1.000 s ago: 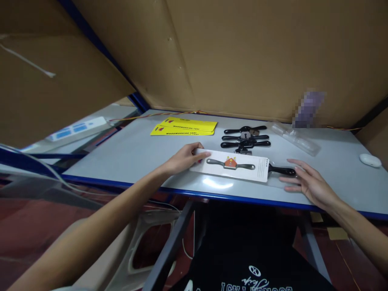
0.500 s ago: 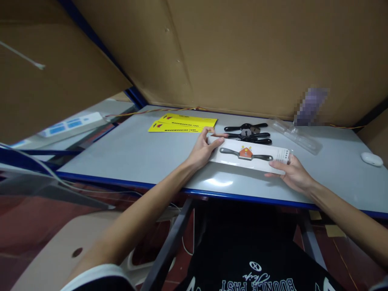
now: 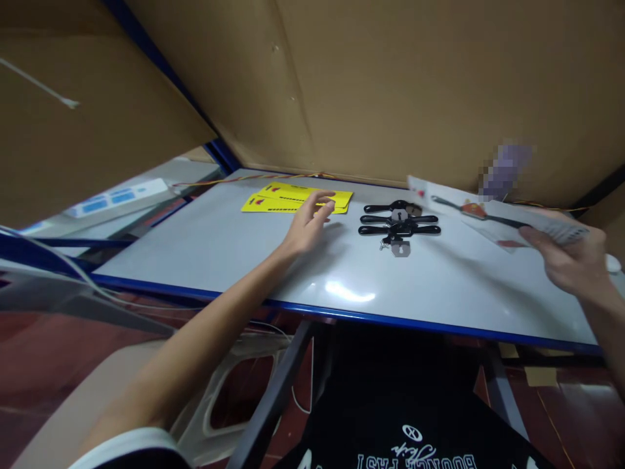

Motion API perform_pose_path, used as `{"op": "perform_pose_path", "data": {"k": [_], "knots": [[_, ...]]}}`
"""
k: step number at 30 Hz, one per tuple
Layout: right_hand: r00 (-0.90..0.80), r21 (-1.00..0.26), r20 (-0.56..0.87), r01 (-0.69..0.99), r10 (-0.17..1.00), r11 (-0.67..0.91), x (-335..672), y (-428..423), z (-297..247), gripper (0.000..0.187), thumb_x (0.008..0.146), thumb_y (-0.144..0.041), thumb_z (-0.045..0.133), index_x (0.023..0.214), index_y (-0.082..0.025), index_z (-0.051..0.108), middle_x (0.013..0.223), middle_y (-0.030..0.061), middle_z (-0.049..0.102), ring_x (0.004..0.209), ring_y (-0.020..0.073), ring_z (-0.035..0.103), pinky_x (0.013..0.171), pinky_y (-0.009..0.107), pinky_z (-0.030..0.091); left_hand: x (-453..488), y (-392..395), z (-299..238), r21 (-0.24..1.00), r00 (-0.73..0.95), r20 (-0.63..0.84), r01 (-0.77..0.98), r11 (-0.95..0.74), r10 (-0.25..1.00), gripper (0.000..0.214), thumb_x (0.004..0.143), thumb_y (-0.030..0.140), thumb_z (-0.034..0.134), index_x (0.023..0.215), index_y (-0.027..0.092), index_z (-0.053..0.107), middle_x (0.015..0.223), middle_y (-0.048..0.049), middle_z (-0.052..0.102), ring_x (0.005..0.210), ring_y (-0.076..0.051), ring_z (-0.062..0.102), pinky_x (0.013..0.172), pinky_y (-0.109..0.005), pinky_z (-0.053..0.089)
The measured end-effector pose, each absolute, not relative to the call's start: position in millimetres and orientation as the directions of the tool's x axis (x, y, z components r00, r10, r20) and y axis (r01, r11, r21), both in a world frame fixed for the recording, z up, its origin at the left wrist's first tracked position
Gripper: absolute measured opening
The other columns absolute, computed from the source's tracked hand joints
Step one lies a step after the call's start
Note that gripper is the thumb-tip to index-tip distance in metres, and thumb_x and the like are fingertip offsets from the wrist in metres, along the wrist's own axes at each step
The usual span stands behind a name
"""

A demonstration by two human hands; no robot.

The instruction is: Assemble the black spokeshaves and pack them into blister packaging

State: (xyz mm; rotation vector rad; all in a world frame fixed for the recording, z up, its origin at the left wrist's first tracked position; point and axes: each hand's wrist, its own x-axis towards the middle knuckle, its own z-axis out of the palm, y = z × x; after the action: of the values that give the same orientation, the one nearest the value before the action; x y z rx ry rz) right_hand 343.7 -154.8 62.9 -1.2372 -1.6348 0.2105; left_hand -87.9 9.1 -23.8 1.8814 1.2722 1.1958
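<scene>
Pack (image 3: pixel 491 218) above desk (image 3: pixel 219 241), toward right edge. Left hand (image 3: pixel 308 221) near yellow cards (image 3: pixel 288 197), fingers parted, empty. Black tools (image 3: pixel 400 220) between hands. Right hand (image 3: pixel 569 260) nearer, clamped on pack's right end; long axis slants leftward, toward far edge.

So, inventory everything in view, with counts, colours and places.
Printed package: one, mostly white, right
Tools: three, black, centre
Metal plates: at least two, grey, by tools
Cards: at least two, yellow, back left
Table: one, grey, centre
Pixelated item: one, purple, back right
Small item: one, white, right edge
Power strip: one, white and blue, left
Wires: count unclear, red and yellow, back
Cardboard panels: at least two, brown, back and left
Chair: one, beige, below left
Shirt: one, black, below
Left hand: one, near cards
Right hand: one, holding package
</scene>
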Motion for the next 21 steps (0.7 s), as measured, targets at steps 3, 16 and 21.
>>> {"op": "perform_pose_path", "data": {"k": [3,16,21], "knots": [[-0.18,-0.258,0.756,0.801,0.629,0.539,377.7,-165.8,72.0,0.014,0.1,-0.029,0.068,0.104,-0.029,0.082,0.125,0.0051,0.08,0.117,0.0258,0.076,0.109,0.045,0.058,-107.1,28.7,-27.8,0.613,0.203,0.426,0.652,-0.446,0.882,0.053,0.098,0.059,0.048,0.132,0.021,0.062,0.135,-0.0158,0.063,0.124,-0.034,0.062,0.105,-0.053,0.054],[-0.047,0.077,0.4,0.997,0.915,0.018,498.2,-203.0,-8.2,0.054,0.091,-0.024,0.048,0.142,-0.029,0.068,0.151,0.011,0.064,0.13,0.0351,0.068,0.102,0.051,0.06,-154.4,126.0,-39.4,0.15,0.407,0.057,0.899,-0.411,0.912,0.084,0.095,0.071,0.031,0.162,0.023,0.045,0.17,-0.0146,0.041,0.156,-0.038,0.037,0.125,-0.06,0.026],[-0.049,-0.006,0.272,0.999,0.961,0.053,489.2,-189.2,-6.9,0.05,0.09,-0.059,0.064,0.131,-0.031,0.074,0.147,0.0156,0.065,0.119,0.0415,0.072,0.102,0.059,0.058,-155.9,125.2,-41.8,0.15,0.438,0.119,0.879,-0.452,0.891,0.09,0.09,0.08,0.035,0.154,0.02,0.056,0.158,-0.0215,0.053,0.144,-0.045,0.048,0.12,-0.066,0.029]]}}
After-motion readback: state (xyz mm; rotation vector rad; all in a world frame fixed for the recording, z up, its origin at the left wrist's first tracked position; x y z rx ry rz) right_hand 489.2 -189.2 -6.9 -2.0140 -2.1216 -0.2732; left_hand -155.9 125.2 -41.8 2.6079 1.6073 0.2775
